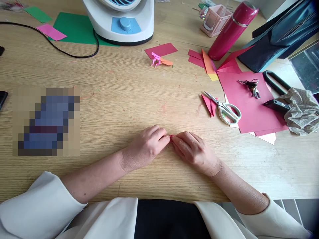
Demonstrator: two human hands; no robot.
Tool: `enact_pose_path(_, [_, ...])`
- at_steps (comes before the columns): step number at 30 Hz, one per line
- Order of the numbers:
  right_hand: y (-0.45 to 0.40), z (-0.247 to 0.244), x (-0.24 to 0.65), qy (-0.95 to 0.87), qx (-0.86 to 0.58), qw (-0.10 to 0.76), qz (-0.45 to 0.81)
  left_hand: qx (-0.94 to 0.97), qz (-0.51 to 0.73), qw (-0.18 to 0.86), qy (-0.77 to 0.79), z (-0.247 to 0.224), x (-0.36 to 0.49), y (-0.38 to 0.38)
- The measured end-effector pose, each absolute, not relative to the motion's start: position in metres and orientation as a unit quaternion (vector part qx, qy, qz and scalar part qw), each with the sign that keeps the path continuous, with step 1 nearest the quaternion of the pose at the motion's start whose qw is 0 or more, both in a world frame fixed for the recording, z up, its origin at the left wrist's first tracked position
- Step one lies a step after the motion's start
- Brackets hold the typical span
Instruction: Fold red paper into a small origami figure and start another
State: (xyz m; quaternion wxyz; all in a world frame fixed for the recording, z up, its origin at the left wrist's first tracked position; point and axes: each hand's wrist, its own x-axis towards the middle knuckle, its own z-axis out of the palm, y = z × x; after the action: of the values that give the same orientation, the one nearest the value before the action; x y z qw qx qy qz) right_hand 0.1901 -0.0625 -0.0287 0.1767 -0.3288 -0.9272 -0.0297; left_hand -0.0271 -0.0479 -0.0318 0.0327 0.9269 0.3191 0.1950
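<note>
Our left grip [151, 144] and right grip [195, 151] are both pinched closed on one small red paper [171, 137]. It sits between them, right of the left fingertips and left of the right ones, so neither is nearer. Fingers hide most of it: we cannot tell its long axis, nor whether it touches the surface [109, 109].

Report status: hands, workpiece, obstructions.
Left hand, right hand: both pinching small red piece. Piece mostly hidden. Scissors beyond right hand, not in the way.
</note>
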Motion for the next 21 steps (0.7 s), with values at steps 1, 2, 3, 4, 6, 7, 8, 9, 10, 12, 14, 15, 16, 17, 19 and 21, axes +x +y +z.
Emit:
enact_pose_path(1, [-0.0627,-0.0288,0.1900,-0.925,-0.333,0.179,-0.026,0.930,0.190,0.018,0.315,-0.0321,-0.0274,-0.0479])
enact_pose_path(2, [-0.0630,-0.0287,0.1900,-0.924,-0.337,0.180,-0.021,0.931,0.188,0.009,0.312,-0.0324,-0.0277,-0.0479])
enact_pose_path(3, [-0.0632,-0.0283,0.1900,-0.922,-0.341,0.181,-0.018,0.932,0.187,0.005,0.311,-0.0326,-0.0279,-0.0480])
enact_pose_path(4, [-0.0633,-0.0276,0.1898,-0.921,-0.344,0.181,-0.017,0.932,0.189,0.005,0.310,-0.0328,-0.0282,-0.0480])
enact_pose_path(6, [-0.0630,-0.0256,0.1889,-0.923,-0.343,0.175,-0.025,0.930,0.196,0.010,0.311,-0.0332,-0.0283,-0.0480])
enact_pose_path(7, [-0.0628,-0.0245,0.1882,-0.925,-0.339,0.169,-0.030,0.929,0.198,0.011,0.311,-0.0334,-0.0282,-0.0480])
enact_pose_path(8, [-0.0625,-0.0236,0.1873,-0.928,-0.334,0.163,-0.033,0.929,0.200,0.012,0.311,-0.0336,-0.0281,-0.0481])
enact_pose_path(9, [-0.0624,-0.0230,0.1862,-0.930,-0.330,0.160,-0.032,0.929,0.200,0.012,0.312,-0.0338,-0.0279,-0.0482])
enact_pose_path(10, [-0.0624,-0.0227,0.1852,-0.931,-0.328,0.158,-0.027,0.929,0.200,0.011,0.312,-0.0338,-0.0277,-0.0483])
enact_pose_path(12, [-0.0628,-0.0236,0.1834,-0.930,-0.332,0.160,-0.015,0.929,0.196,0.009,0.314,-0.0336,-0.0276,-0.0490])
enact_pose_path(14, [-0.0631,-0.0258,0.1825,-0.927,-0.339,0.162,-0.001,0.930,0.194,0.007,0.314,-0.0328,-0.0282,-0.0500])
enact_pose_path(15, [-0.0630,-0.0270,0.1823,-0.925,-0.343,0.164,0.010,0.929,0.196,0.008,0.315,-0.0322,-0.0290,-0.0505])
enact_pose_path(16, [-0.0627,-0.0281,0.1824,-0.923,-0.346,0.169,0.022,0.928,0.199,0.013,0.316,-0.0316,-0.0300,-0.0512])
enact_pose_path(17, [-0.0622,-0.0289,0.1825,-0.920,-0.349,0.175,0.036,0.926,0.205,0.023,0.318,-0.0310,-0.0312,-0.0518])
enact_pose_path(19, [-0.0607,-0.0296,0.1828,-0.914,-0.354,0.191,0.059,0.917,0.222,0.056,0.327,-0.0301,-0.0339,-0.0528])
enact_pose_path(21, [-0.0590,-0.0294,0.1830,-0.908,-0.359,0.204,0.074,0.903,0.242,0.096,0.342,-0.0302,-0.0364,-0.0534])
